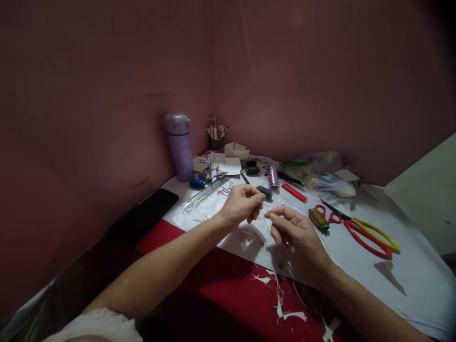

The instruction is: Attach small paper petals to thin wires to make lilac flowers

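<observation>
The thin strand (264, 206) ran between the two hands in the head view, above the front part of the white worktop (423, 289), too fine to tell as thread or wire. The left arm came in from the lower left, a pale sleeve (103, 327) near its elbow, and the forearm slanted up and inward over the red cloth (171, 241). The left hand (243, 203) was turned back upward, its thumb and forefinger pinching the strand while the other fingers curled in beneath. The right arm slanted in from the lower right, and the right hand (294, 233) pointed toward the left one, wrist lower and nearer the body. Its thumb and forefinger met at the tips on the strand's lower part, with the remaining fingers loosely bent below. The fingertips of the two hands were near each other but apart, the left slightly higher. Just beyond the left fingertips lay a dark blue spool (264, 192); a brown spool (319, 219) lay beyond the right hand, near scissors with red and yellow handles (370, 235). Silver wires (203, 195) lay left of the left hand.
</observation>
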Motion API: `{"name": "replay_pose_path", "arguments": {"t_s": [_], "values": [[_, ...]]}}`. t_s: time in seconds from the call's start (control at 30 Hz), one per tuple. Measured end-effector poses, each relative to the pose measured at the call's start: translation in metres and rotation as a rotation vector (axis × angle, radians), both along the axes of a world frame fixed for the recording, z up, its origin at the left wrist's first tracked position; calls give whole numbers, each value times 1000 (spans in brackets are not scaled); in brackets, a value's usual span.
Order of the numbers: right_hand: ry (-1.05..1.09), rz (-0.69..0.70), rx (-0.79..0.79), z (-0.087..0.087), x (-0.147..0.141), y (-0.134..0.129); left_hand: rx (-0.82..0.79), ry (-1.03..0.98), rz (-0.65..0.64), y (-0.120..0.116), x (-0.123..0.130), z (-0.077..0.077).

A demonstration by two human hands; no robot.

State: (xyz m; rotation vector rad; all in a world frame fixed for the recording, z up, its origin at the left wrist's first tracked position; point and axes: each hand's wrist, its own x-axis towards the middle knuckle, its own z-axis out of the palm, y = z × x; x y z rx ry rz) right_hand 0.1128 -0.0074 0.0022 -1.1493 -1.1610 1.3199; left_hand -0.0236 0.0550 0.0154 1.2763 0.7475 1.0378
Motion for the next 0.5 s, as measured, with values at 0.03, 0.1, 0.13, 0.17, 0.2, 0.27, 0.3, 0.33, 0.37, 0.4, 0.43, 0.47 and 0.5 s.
{"name": "replay_pose_path", "arguments": {"t_s": [0.03,0.1,0.13,0.17,0.2,0.27,0.3,0.33,0.37,0.4,0.43,0.47,0.5], "values": [[1,1,-2,0,0,0,46,32,63,1,1,-1],[-7,7,-4,0,0,0,136,90,181,3,2,-3],[-15,9,-5,0,0,0,165,109,222,4,2,-3],[-22,10,-6,0,0,0,173,116,240,5,2,-3],[-25,7,-6,0,-1,0,159,113,230,6,2,-3],[-16,-3,-16,1,-2,-1,90,93,161,8,1,-1],[-6,-5,-27,1,-3,-1,65,85,141,8,0,0],[3,-1,-41,0,-4,-2,59,78,148,9,-1,1],[10,7,-54,0,-5,-3,66,68,174,9,-3,2],[12,19,-65,0,-5,-4,81,51,218,10,-4,4],[8,33,-70,0,-6,-4,95,21,268,12,-6,5],[0,45,-70,0,-7,-5,100,-20,315,14,-8,7],[-13,58,-61,1,-7,-4,87,-70,350,16,-10,9]]}}
